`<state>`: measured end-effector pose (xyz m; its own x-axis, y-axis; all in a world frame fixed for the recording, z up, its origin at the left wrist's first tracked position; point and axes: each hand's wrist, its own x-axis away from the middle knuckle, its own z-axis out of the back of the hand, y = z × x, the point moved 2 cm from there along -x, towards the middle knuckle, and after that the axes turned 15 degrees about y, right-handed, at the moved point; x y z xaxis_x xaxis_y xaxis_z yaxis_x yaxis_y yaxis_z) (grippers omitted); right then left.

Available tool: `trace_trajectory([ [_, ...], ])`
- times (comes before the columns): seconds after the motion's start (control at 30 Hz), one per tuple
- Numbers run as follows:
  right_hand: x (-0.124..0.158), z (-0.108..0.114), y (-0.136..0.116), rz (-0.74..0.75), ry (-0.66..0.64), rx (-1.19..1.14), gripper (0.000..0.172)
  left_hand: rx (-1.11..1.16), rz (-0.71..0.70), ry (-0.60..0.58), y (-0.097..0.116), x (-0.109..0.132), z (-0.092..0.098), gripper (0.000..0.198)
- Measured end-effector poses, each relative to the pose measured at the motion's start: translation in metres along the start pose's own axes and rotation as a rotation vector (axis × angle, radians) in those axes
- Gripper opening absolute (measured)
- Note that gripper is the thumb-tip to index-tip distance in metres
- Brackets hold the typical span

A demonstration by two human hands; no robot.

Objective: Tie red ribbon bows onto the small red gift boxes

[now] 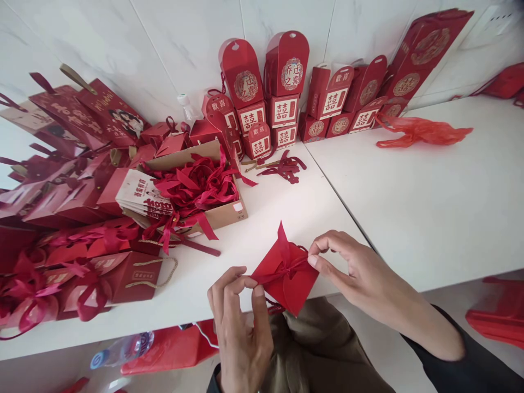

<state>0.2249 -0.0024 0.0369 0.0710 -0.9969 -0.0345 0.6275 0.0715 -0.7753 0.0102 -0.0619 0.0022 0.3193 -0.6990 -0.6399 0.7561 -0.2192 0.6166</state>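
A small red gift box rests at the front edge of the white table, with a dark red ribbon tied across its top. My left hand pinches the ribbon's left end beside the box. My right hand pinches the ribbon's right end at the box's upper right corner. Both hands have their fingers closed on the ribbon, pulled apart to either side.
A cardboard box full of loose red ribbons sits left of centre. Finished red boxes stand stacked along the wall. Red paper bags crowd the left side. A red plastic bag lies far right. A plastic bottle lies below the table.
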Motion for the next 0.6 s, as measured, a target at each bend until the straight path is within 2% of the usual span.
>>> trace_trajectory([
  [0.1,0.000,0.000,0.000,0.002,0.011,0.008,0.019,0.025,0.058,-0.007,-0.001,0.001,0.004,0.017],
  [0.33,0.003,0.002,-0.004,0.043,0.067,-0.017,0.015,-0.076,-0.021,0.036,0.002,0.000,0.006,0.013],
  [0.5,0.005,0.000,-0.006,-0.013,0.054,-0.068,0.026,-0.082,-0.115,0.067,0.010,-0.004,0.001,0.011],
  [0.6,0.005,-0.002,-0.006,-0.041,0.036,-0.096,0.030,-0.064,-0.115,0.067,0.011,-0.005,0.000,0.011],
])
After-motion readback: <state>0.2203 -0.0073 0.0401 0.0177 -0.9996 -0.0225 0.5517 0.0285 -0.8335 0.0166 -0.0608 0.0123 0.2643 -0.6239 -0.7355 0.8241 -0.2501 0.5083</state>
